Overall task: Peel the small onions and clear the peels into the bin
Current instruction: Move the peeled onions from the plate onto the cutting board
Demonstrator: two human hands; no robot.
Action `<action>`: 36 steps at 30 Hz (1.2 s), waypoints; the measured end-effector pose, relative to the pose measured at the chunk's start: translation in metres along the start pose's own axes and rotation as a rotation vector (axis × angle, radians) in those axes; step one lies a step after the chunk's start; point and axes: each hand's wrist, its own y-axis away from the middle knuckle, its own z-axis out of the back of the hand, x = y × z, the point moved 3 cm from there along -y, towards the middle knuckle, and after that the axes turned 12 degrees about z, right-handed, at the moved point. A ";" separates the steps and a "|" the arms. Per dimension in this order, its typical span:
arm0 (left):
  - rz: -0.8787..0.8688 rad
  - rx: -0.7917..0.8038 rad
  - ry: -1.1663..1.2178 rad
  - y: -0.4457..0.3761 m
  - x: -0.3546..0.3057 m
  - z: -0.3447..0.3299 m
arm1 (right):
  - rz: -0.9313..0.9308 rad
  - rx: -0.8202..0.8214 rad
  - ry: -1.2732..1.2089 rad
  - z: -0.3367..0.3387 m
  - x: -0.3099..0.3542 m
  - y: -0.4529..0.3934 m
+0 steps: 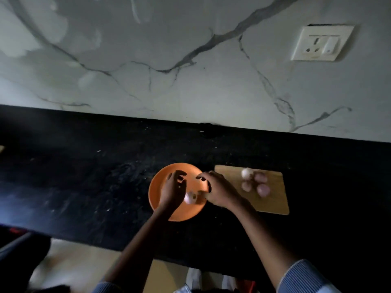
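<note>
So I've got one small onion (189,198) held right over the near half of the orange plate (156,193), my left hand (172,192) and right hand (218,192) both working at it. It's blurry, so I honestly cannot tell which fingers are actually pinching it and which are just fanned out.

Biggest risk I reckon: the thing is slick and round, so if a peel tears suddenly it pops out, and the plate sits not far from the near edge of the worktop (84,187), so it could roll straight onto the floor. Loose skin could drift off that way too.

Just right of the plate is the wooden chopping board (275,199) with the rest of the small onions (255,181) bunched on it, one looking pale and maybe already peeled. My right elbow swings near them, could knock one rolling.

Left of the plate and behind it toward the marble wall (190,70) is loads of open room. No bin in sight.
</note>
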 end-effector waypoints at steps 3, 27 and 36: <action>0.098 0.012 -0.100 0.003 0.043 0.017 | 0.018 0.139 0.047 -0.029 0.014 -0.007; -0.207 0.080 -0.055 0.020 -0.030 -0.046 | -0.224 -0.499 0.018 0.028 -0.054 0.078; -0.280 0.343 -0.059 0.036 -0.079 -0.122 | -0.235 -0.386 0.182 0.025 -0.089 0.130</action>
